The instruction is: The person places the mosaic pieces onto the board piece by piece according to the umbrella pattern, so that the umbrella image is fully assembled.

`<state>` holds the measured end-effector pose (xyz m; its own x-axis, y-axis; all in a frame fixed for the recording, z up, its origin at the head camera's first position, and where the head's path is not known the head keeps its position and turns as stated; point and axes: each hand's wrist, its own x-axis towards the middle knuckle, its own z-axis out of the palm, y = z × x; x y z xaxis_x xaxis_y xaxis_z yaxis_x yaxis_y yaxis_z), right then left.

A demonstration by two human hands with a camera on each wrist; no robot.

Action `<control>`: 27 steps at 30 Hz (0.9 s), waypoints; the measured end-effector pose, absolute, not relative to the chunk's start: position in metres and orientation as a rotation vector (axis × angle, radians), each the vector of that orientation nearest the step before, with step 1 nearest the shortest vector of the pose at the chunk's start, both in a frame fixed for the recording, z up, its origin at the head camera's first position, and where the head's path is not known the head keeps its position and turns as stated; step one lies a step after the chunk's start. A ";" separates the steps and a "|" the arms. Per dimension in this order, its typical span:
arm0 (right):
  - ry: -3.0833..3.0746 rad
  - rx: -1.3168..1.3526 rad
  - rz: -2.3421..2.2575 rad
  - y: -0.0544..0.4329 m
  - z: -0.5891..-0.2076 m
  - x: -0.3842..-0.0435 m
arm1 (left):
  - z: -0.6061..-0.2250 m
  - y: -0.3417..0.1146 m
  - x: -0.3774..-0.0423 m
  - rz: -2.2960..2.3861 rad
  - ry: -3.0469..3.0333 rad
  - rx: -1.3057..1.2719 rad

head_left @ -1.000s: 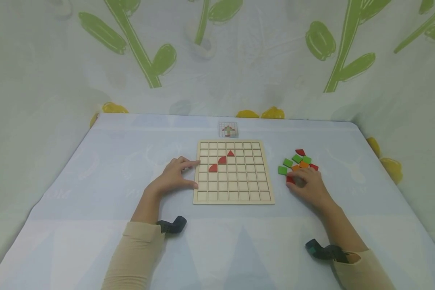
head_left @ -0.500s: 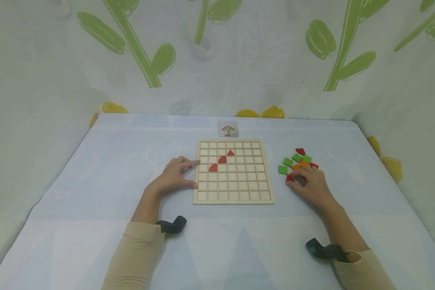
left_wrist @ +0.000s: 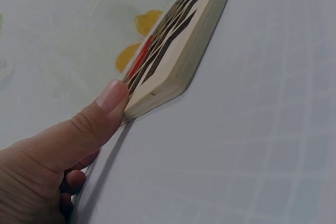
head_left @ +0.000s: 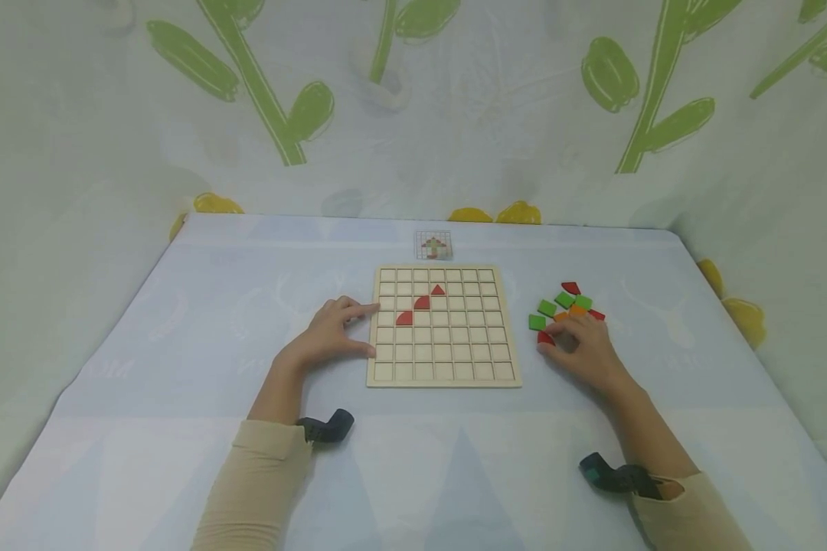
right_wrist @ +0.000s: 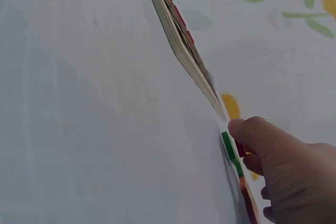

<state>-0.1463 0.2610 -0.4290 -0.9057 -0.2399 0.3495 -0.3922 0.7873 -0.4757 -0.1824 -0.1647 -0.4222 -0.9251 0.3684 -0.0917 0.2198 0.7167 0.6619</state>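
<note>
In the head view, a wooden grid board (head_left: 442, 325) lies mid-table, with two red quarter-round tiles (head_left: 404, 318) and a small red triangle tile (head_left: 438, 290) in its cells. My left hand (head_left: 331, 331) touches the board's left edge with outstretched thumb and index finger; the left wrist view has the thumb (left_wrist: 111, 96) against the near corner. To the right of the board, my right hand (head_left: 588, 350) pinches a red tile (head_left: 544, 337) between thumb and fingers. Part of that tile is hidden by the fingers, also in the right wrist view.
Beside my right hand lie several green tiles (head_left: 547, 308), orange tiles (head_left: 578, 310) and further red tiles (head_left: 570, 288). A small pattern card (head_left: 433, 245) lies behind the board. A pale cloth covers the table (head_left: 413, 467); a leaf-patterned curtain (head_left: 482, 115) hangs behind it.
My right hand has shifted slightly left with the red tile between its fingers. The left hand and the board stay where they were.
</note>
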 end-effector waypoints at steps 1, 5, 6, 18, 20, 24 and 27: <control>-2.703 0.495 0.815 0.260 -0.429 -0.147 | -0.422 -0.165 -0.182 1.001 2.706 0.470; -2.680 0.535 0.836 0.259 -0.426 -0.150 | -0.422 -0.165 -0.182 1.003 2.702 0.461; -2.673 0.545 0.840 0.258 -0.426 -0.150 | -0.422 -0.165 -0.182 1.002 2.702 0.460; -2.624 0.611 0.860 0.251 -0.420 -0.153 | -0.423 -0.165 -0.183 0.989 2.703 0.501; -2.618 0.631 0.867 0.248 -0.419 -0.153 | -0.423 -0.165 -0.182 0.980 2.704 0.506; -2.612 0.668 0.870 0.244 -0.419 -0.157 | -0.422 -0.165 -0.182 0.994 2.706 0.503; -2.587 0.701 0.862 0.241 -0.419 -0.161 | -0.422 -0.165 -0.183 1.001 2.709 0.512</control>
<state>-0.1606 0.2414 -0.4189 -0.8265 -0.3476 0.4428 -0.5437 0.6969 -0.4677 -0.1830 -0.1647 -0.4222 -0.9179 0.3899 -0.0736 0.2483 0.7092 0.6599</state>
